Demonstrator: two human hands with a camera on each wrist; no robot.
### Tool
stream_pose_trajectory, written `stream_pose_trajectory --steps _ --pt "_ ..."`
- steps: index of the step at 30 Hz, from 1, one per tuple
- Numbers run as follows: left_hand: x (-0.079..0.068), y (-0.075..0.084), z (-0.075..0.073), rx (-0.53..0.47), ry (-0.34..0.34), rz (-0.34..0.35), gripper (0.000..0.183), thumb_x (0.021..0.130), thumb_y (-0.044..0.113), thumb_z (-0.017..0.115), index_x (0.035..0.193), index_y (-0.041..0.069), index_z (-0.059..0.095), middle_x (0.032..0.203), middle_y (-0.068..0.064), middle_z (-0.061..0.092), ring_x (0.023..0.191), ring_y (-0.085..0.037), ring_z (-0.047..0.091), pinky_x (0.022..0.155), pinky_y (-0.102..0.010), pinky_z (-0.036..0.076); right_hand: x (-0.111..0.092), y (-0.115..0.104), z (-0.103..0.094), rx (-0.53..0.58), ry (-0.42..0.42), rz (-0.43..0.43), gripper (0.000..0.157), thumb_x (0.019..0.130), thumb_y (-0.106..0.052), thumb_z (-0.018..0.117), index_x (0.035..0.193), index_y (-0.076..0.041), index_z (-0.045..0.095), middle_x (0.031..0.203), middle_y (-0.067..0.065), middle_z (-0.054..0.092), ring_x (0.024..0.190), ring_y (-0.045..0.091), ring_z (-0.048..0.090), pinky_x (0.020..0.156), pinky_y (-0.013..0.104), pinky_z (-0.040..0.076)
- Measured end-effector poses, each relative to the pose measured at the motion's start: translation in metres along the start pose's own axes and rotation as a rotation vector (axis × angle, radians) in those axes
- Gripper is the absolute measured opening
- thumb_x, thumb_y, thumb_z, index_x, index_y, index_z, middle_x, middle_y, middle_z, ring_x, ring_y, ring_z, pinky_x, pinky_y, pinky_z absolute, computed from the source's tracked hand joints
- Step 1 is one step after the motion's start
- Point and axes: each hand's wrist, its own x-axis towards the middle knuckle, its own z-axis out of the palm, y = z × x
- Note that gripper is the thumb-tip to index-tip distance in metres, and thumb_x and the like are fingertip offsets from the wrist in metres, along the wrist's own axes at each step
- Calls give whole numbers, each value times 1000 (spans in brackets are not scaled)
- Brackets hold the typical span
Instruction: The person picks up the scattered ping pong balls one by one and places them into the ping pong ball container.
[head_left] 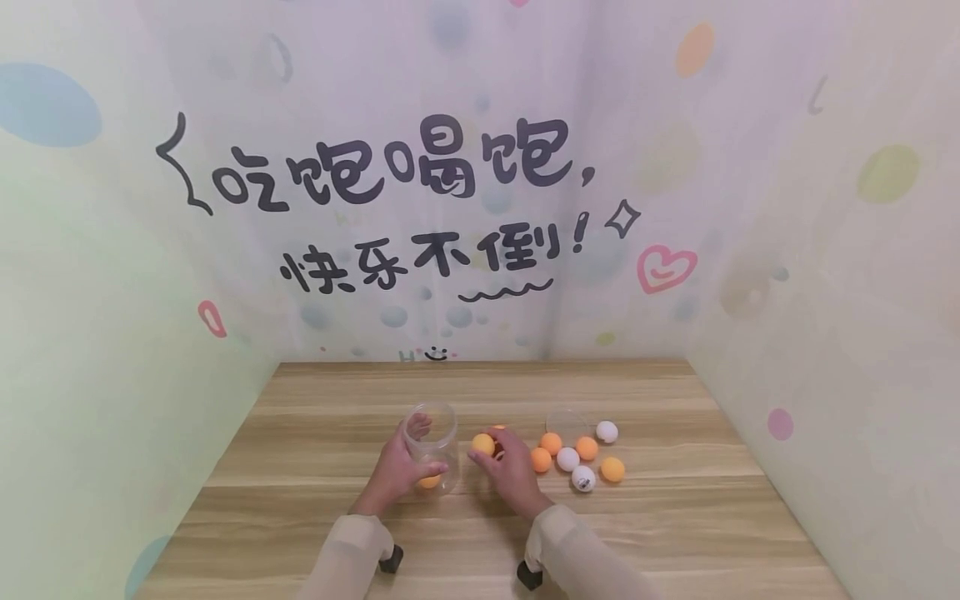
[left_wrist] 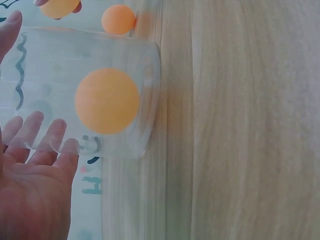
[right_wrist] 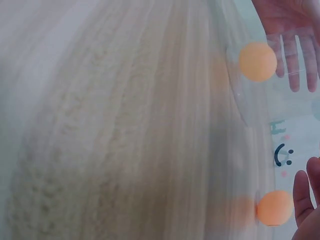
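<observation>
The held ball [head_left: 483, 445], pinched by the right hand's [head_left: 513, 469] fingers, could slip and roll away over the table [head_left: 697, 517], as it looks smooth and offers them little to grip. The left hand's [head_left: 393, 472] fingers and thumb clasp the jar [head_left: 442, 446] from either side; a knock on its rim might tip it, since it seems light and tall. Brushing the loose balls [head_left: 567, 459] could scatter them. The jar stands upright on the table, left of the held ball, clear and colourless, one orange ball [left_wrist: 107, 101] at its bottom.
</observation>
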Motion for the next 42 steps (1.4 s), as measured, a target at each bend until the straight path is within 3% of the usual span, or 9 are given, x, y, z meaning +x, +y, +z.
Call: stream_pose_trajectory --steps 8,10,14,19,24,31,42 --pt "9 -36 7 2 26 -16 88 66 4 89 139 3 40 139 -18 51 128 -37 47 105 -54 36 2 -10 -1 47 2 35 47 84 -37 75 118 -7 65 98 -2 62 82 14 58 67 25 53" --pt "9 -39 7 8 30 -10 87 66 5 89 138 5 40 138 -16 52 128 -36 48 105 -54 37 3 -15 -2 68 6 32 49 83 -40 75 118 -7 65 99 -2 62 83 15 58 68 25 53" --pt "9 -41 7 12 37 14 86 66 5 89 137 5 41 137 -16 52 127 -37 48 103 -56 38 5 -24 -4 74 2 20 46 83 -38 75 117 -8 65 100 -1 61 84 17 58 69 25 53" --pt "10 -38 7 22 30 -6 86 66 6 89 138 7 41 139 -14 51 128 -36 48 104 -55 37 5 -31 -5 58 -9 3 43 84 -30 77 117 -6 65 101 -1 62 85 17 58 71 25 53" --pt "10 -37 7 24 26 -28 88 66 10 91 138 8 42 140 -13 51 129 -34 47 105 -54 36 4 -32 -4 58 -1 -21 42 83 -31 76 116 -7 66 100 -1 62 85 16 58 71 24 53" --pt "10 -38 7 1 33 3 87 65 6 90 137 4 42 138 -17 52 127 -37 48 105 -55 36 6 -33 -4 78 25 -50 40 84 -24 77 117 -5 65 101 0 63 84 15 58 70 24 53" --pt "10 -39 6 18 24 -3 85 67 9 90 137 8 42 139 -14 52 128 -35 47 105 -55 37 7 -36 -4 81 67 -106 41 83 -28 77 117 -9 66 103 0 64 86 15 58 71 32 56"
